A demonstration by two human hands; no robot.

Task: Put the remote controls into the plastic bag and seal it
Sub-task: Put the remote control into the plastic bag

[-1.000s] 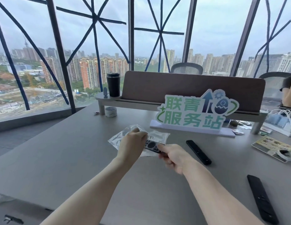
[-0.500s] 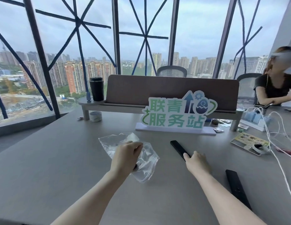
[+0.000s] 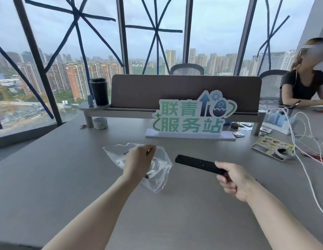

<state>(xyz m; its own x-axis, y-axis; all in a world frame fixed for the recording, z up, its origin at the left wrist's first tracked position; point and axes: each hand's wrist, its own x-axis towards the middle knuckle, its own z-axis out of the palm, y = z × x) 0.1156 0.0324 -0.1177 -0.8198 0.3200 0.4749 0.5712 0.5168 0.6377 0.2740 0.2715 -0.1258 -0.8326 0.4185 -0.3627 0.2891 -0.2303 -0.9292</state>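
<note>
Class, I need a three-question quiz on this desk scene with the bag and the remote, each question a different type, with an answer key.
1. True or false: the right hand holds a black remote above the table.
2. Multiple choice: the left hand grips A) the black tumbler B) the plastic bag C) the tape roll.
3. Fill in: the remote's free end points toward the ____.

Key: 1 true; 2 B; 3 bag.

A grey table (image 3: 48, 177) carries a clear plastic bag (image 3: 157, 170), a green-lettered sign (image 3: 191, 120), a tape roll (image 3: 100, 123), a raised shelf (image 3: 121, 112) and white cables (image 3: 301, 141) (at the right edge)
</note>
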